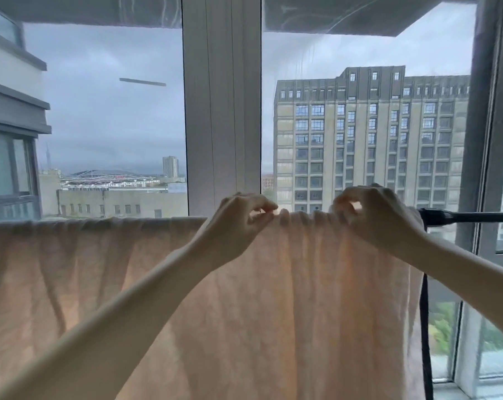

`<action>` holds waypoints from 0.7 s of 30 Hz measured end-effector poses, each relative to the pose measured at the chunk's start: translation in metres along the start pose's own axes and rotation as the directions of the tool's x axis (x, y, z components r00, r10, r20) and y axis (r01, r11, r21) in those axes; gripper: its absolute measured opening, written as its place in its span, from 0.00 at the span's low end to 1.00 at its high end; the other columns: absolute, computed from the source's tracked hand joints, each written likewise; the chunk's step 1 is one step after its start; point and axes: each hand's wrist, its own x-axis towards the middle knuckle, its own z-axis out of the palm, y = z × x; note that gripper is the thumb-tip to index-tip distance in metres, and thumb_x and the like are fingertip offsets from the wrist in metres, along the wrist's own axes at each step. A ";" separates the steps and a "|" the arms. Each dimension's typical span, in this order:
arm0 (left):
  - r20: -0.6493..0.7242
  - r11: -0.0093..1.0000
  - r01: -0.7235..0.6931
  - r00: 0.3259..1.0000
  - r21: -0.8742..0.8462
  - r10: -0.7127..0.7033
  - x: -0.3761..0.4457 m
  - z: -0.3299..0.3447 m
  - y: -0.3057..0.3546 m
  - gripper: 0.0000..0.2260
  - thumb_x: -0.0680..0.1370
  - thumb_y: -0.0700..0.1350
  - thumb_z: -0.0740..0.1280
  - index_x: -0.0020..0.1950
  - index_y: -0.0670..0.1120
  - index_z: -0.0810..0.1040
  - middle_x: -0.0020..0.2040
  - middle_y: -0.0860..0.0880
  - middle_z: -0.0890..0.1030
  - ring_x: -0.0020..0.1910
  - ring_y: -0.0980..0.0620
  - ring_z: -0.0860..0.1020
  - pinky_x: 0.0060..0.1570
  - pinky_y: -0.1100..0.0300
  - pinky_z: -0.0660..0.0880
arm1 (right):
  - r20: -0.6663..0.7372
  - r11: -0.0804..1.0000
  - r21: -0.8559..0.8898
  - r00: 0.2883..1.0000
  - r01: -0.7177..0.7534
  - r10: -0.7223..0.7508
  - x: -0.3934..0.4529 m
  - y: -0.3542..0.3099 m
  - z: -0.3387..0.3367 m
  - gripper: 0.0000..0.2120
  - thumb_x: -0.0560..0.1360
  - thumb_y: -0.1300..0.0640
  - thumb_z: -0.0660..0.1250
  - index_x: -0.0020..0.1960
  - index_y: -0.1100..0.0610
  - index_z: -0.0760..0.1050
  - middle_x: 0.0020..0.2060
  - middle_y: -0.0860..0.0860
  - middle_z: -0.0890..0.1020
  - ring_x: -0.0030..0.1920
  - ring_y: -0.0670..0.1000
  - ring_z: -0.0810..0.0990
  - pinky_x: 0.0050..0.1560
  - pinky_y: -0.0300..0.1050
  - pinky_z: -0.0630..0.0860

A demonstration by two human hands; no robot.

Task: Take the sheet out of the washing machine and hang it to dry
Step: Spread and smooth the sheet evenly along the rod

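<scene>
A pale pink sheet [287, 298] hangs over a horizontal black rod [469, 217] in front of the window, spread from the left edge of view to near the rod's right end. Its top fold is bunched into ridges between my hands. My left hand [241, 215] pinches the top edge of the sheet at the centre. Further right, my right hand [371, 212] grips the bunched top edge. Only the rod's bare right end shows; the sheet hides the remainder.
A large window fills the view behind the rod, with a white frame post [221, 111] in the middle and a grey frame [484, 140] at the right. A black upright of the rack [424, 327] stands by the sheet's right edge.
</scene>
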 end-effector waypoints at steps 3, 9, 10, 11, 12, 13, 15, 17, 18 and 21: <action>-0.018 0.989 0.100 0.995 0.105 -0.098 -0.015 -0.026 -0.030 0.10 0.79 0.46 0.66 0.59 0.49 0.81 0.56 0.54 0.81 0.53 0.57 0.78 0.56 0.62 0.75 | 0.036 0.983 0.029 0.982 0.182 -0.183 0.006 -0.023 0.006 0.10 0.77 0.55 0.65 0.58 0.52 0.79 0.55 0.48 0.82 0.56 0.47 0.76 0.50 0.40 0.69; -0.142 0.932 0.257 0.964 0.257 -0.226 -0.049 -0.066 -0.078 0.08 0.80 0.45 0.64 0.53 0.49 0.82 0.52 0.53 0.82 0.52 0.54 0.78 0.52 0.58 0.72 | 0.078 0.932 0.153 0.936 0.328 -0.342 0.012 -0.064 0.037 0.11 0.78 0.49 0.64 0.56 0.51 0.78 0.50 0.47 0.83 0.49 0.47 0.79 0.50 0.50 0.79; -0.168 0.929 0.266 0.959 0.257 -0.228 -0.053 -0.071 -0.082 0.07 0.79 0.43 0.65 0.52 0.48 0.83 0.50 0.52 0.83 0.51 0.54 0.78 0.49 0.60 0.70 | 0.077 0.926 0.175 0.933 0.336 -0.353 0.013 -0.066 0.041 0.10 0.78 0.49 0.64 0.55 0.52 0.79 0.47 0.47 0.84 0.46 0.46 0.80 0.47 0.50 0.79; -0.183 0.929 0.274 0.955 0.249 -0.233 -0.056 -0.074 -0.084 0.06 0.79 0.42 0.66 0.50 0.47 0.83 0.48 0.52 0.83 0.50 0.55 0.78 0.47 0.62 0.70 | 0.070 0.919 0.190 0.929 0.346 -0.364 0.014 -0.068 0.045 0.09 0.78 0.50 0.64 0.53 0.52 0.80 0.46 0.46 0.84 0.44 0.46 0.80 0.46 0.49 0.80; -0.191 0.933 0.277 0.953 0.231 -0.235 -0.059 -0.076 -0.086 0.06 0.78 0.41 0.67 0.49 0.47 0.84 0.47 0.53 0.83 0.48 0.56 0.78 0.47 0.65 0.70 | 0.058 0.914 0.201 0.927 0.353 -0.371 0.015 -0.070 0.048 0.08 0.78 0.50 0.65 0.52 0.52 0.81 0.45 0.45 0.84 0.42 0.45 0.81 0.45 0.47 0.80; -0.200 0.940 0.272 0.952 0.207 -0.231 -0.061 -0.078 -0.087 0.05 0.78 0.41 0.68 0.48 0.47 0.84 0.45 0.54 0.83 0.47 0.57 0.79 0.47 0.66 0.72 | 0.043 0.911 0.208 0.927 0.356 -0.372 0.015 -0.071 0.049 0.08 0.77 0.51 0.66 0.52 0.52 0.82 0.45 0.45 0.84 0.42 0.44 0.81 0.45 0.46 0.80; -0.238 0.953 0.247 0.950 0.176 -0.203 -0.062 -0.078 -0.089 0.04 0.77 0.40 0.69 0.45 0.47 0.83 0.42 0.55 0.82 0.45 0.58 0.79 0.47 0.61 0.75 | 0.016 0.910 0.221 0.932 0.351 -0.363 0.015 -0.071 0.050 0.08 0.77 0.51 0.66 0.51 0.52 0.82 0.43 0.45 0.84 0.41 0.44 0.81 0.45 0.45 0.80; -0.272 0.956 0.221 0.948 0.193 -0.164 -0.058 -0.074 -0.089 0.05 0.77 0.38 0.69 0.42 0.45 0.80 0.40 0.55 0.80 0.42 0.58 0.78 0.45 0.59 0.75 | -0.017 0.917 0.206 0.938 0.342 -0.346 0.015 -0.069 0.052 0.08 0.78 0.52 0.66 0.50 0.53 0.83 0.42 0.46 0.84 0.40 0.46 0.82 0.44 0.48 0.81; -0.277 0.956 0.209 0.949 0.204 -0.148 -0.056 -0.070 -0.087 0.05 0.77 0.37 0.68 0.41 0.44 0.79 0.39 0.54 0.79 0.42 0.57 0.78 0.45 0.59 0.74 | -0.028 0.924 0.183 0.942 0.334 -0.335 0.016 -0.067 0.054 0.08 0.78 0.53 0.65 0.49 0.53 0.82 0.41 0.47 0.84 0.39 0.47 0.81 0.44 0.50 0.80; -0.278 0.956 0.191 0.952 0.223 -0.125 -0.048 -0.059 -0.083 0.06 0.78 0.36 0.65 0.42 0.42 0.75 0.39 0.51 0.77 0.40 0.54 0.74 0.42 0.66 0.70 | -0.036 0.943 0.153 0.955 0.296 -0.294 0.025 -0.061 0.058 0.09 0.80 0.54 0.61 0.47 0.56 0.78 0.41 0.49 0.81 0.40 0.50 0.79 0.44 0.50 0.78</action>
